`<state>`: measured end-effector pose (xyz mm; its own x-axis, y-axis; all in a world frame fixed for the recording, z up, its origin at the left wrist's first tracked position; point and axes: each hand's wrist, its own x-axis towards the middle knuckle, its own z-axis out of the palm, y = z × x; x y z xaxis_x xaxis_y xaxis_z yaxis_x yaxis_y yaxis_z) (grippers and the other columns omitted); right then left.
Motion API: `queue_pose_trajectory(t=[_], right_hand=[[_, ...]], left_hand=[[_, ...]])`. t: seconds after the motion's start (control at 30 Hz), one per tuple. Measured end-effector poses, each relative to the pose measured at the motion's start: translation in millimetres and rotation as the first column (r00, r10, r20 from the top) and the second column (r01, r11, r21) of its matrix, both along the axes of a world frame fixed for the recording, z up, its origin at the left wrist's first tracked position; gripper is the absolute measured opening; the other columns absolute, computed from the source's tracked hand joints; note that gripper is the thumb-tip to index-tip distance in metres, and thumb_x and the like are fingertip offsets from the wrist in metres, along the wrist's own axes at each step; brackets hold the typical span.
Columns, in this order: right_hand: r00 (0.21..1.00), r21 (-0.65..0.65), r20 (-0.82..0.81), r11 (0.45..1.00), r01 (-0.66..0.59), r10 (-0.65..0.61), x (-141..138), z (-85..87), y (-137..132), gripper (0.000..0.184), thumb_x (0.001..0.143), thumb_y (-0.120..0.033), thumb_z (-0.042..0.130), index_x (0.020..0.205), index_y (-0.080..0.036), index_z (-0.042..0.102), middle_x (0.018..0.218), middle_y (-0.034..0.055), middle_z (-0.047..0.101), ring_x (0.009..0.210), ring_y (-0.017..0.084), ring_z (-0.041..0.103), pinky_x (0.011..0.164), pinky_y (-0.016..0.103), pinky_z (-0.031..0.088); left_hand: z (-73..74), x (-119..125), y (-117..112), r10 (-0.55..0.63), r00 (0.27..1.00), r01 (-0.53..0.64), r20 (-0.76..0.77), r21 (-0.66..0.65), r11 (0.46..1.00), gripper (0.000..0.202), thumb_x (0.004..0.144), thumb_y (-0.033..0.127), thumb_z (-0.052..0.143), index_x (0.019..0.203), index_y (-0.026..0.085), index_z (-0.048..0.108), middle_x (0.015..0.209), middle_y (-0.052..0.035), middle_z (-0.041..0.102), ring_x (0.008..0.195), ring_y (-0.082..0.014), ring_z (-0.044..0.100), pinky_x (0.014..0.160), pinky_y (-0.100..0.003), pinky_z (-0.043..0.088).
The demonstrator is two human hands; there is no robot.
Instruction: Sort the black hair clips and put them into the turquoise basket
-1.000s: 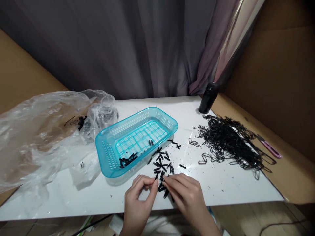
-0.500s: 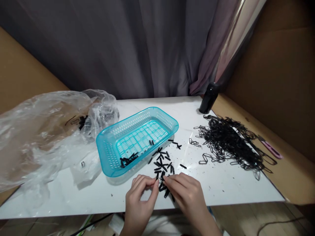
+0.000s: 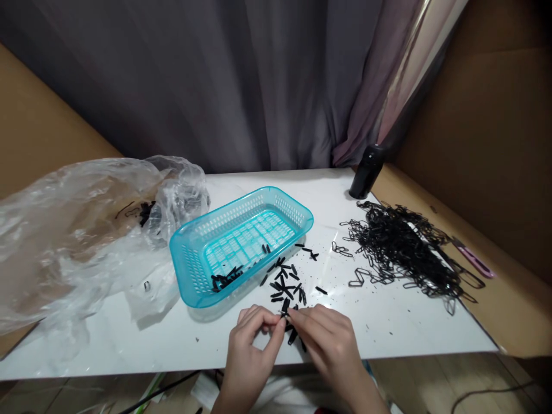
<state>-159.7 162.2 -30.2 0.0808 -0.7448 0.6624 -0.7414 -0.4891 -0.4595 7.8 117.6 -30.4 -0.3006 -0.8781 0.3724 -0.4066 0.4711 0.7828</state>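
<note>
Turquoise, translucent plastic forms the rectangular basket with rounded corners and perforated walls (image 3: 192, 270); we note a grid-patterned floor, with dark slivers gathered mostly along its near side. Just beside it, on the glossy white counter (image 3: 414, 328), we record a loose scatter of short, narrow black pieces (image 3: 282, 286), rod-like and lying at mixed angles.

The left hand (image 3: 253, 339) has its thumb and forefinger pinched together at the tips; the right hand (image 3: 330, 333) is likewise closed at the fingertips, nearly meeting the left. Between them we see a small dark piece with a pale glint (image 3: 283, 314), gripped from both sides; its exact shape is too small for us to tell. It sits at the near end of the scatter, the remaining pieces lying mostly beyond the fingertips, some partly under the right hand.

Well to the right we log a tangled heap of thin, black, elongated loops (image 3: 399, 247); at far left, a crumpled, clear plastic bag (image 3: 81, 236).
</note>
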Motion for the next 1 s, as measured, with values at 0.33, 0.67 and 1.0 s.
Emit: queue_pose_trajectory(t=[0.33, 0.67, 1.0], right_hand=[[0.990, 0.040, 0.128, 0.998, 0.050, -0.055, 3, 2.8, -1, 0.019, 0.091, -0.011, 0.057, 0.104, -0.018, 0.069, 0.086, 0.0012, 0.071, 0.077, 0.008, 0.064, 0.071, 0.017, 0.053], [0.996, 0.069, 0.084, 0.997, 0.036, -0.042, 3, 0.5, -2, 0.018, 0.094, -0.017, 0.056, 0.102, -0.020, 0.071, 0.089, 0.0002, 0.072, 0.080, 0.008, 0.066, 0.074, 0.018, 0.053], [0.995, 0.033, 0.093, 0.999, 0.043, -0.046, 3, 2.3, -2, 0.018, 0.094, -0.017, 0.055, 0.103, -0.019, 0.071, 0.090, 0.0014, 0.073, 0.081, 0.008, 0.067, 0.075, 0.018, 0.056]], left_hand=[[-10.4, 4, 1, 0.082, 0.990, -0.067, -0.115, 0.124, 0.990, 0.021, 0.091, 0.028, 0.062, 0.072, 0.019, 0.056, 0.066, 0.0024, 0.054, 0.063, -0.0117, 0.052, 0.061, -0.019, 0.044], [-5.5, 2, 2, 0.094, 0.986, -0.085, -0.137, 0.073, 0.994, 0.018, 0.088, 0.023, 0.064, 0.071, 0.018, 0.057, 0.064, 0.0020, 0.056, 0.061, -0.0112, 0.052, 0.059, -0.018, 0.045], [-11.2, 5, 2, 0.113, 0.987, -0.100, -0.112, 0.109, 0.989, 0.017, 0.088, 0.025, 0.065, 0.073, 0.017, 0.060, 0.067, 0.0003, 0.059, 0.063, -0.0119, 0.055, 0.062, -0.019, 0.047]])
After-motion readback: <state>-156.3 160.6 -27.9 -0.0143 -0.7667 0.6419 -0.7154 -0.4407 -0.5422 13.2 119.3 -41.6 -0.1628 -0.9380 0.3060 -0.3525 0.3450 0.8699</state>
